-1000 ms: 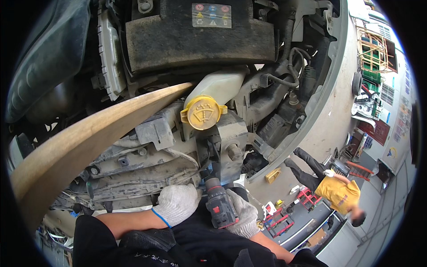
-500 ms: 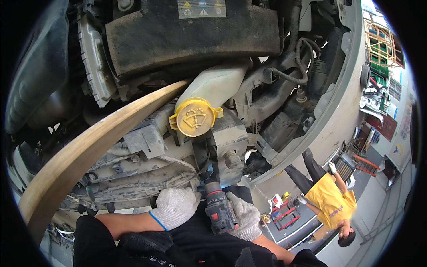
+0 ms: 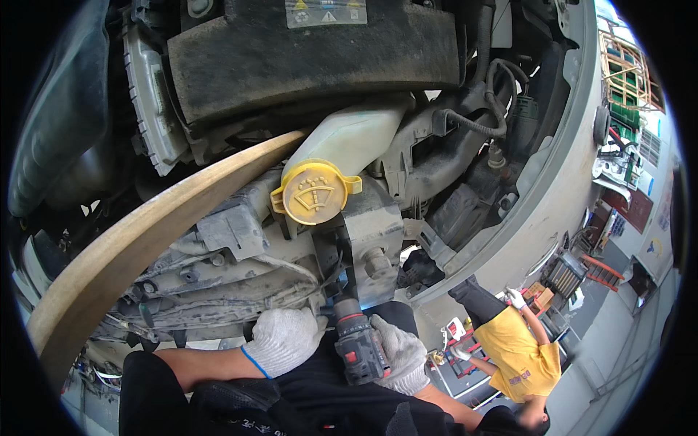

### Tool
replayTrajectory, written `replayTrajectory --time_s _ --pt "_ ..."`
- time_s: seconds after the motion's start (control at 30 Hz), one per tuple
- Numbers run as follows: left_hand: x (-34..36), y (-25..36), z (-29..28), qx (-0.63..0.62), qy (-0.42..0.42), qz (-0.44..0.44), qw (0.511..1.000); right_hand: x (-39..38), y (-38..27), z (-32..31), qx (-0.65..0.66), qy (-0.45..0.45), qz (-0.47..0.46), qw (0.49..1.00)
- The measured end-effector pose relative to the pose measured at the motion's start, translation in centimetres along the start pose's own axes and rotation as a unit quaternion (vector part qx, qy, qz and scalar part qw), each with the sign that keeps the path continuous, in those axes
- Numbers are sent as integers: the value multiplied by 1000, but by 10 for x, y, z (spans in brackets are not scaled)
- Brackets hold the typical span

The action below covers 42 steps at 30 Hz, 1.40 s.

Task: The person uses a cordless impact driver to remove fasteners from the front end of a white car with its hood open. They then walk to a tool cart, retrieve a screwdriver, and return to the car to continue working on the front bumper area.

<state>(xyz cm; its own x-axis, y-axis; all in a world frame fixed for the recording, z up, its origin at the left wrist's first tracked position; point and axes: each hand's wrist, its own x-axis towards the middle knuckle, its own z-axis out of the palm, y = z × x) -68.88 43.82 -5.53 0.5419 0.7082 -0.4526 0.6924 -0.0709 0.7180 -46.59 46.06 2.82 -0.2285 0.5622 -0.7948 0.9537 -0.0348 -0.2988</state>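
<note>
My right hand (image 3: pixel 402 353), in a white knitted glove, is wrapped around a cordless drill (image 3: pixel 358 352). The drill's nose points up at the lower front of a car's opened engine bay. To its left is my left hand (image 3: pixel 283 343), in a matching glove with a blue cuff edge. Its fingers are curled in, and whatever they may hold is hidden. Above both hands sits a yellow washer-fluid cap (image 3: pixel 314 192) on a pale filler neck (image 3: pixel 358 136). Beside the drill's tip stands a dusty grey metal bracket (image 3: pixel 373 240).
A long curved wooden piece (image 3: pixel 138 229) slants across the left of the bay. Dusty wiring and body parts (image 3: pixel 233 287) lie below it. The fender (image 3: pixel 538 211) curves along the right. Beyond it a person in a yellow shirt (image 3: pixel 520 352) bends near a red rack (image 3: pixel 465 356).
The person in yellow has moved down and to the left in view, now with arms spread differently. My hands and the drill have hardly moved; the view has shifted slightly.
</note>
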Motion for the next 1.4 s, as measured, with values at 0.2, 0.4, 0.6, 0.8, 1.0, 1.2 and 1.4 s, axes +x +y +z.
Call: replayTrajectory --time_s 0.2,0.4,0.6,0.8,1.0,1.2,1.4 --pt "2 2 -4 -11 -16 -23 1000 1 3 0 -5 10 -13 1000" --pt "3 1 1 -16 -12 -26 999 -1 1 5 -15 25 -16 999" --pt "2 0 2 -11 7 -15 1000 -1 1 5 2 25 -25 999" --pt "2 -2 6 -14 12 -10 1000 -1 -2 7 8 33 -16 999" --pt "3 0 -2 -3 -14 -1 1000 2 -3 3 10 3 -4 1000" --pt "5 5 7 -43 3 -93 995 -6 -1 6 -9 10 -15 1000" --pt "3 8 10 -45 51 -127 990 -5 -8 6 36 -12 5 999"
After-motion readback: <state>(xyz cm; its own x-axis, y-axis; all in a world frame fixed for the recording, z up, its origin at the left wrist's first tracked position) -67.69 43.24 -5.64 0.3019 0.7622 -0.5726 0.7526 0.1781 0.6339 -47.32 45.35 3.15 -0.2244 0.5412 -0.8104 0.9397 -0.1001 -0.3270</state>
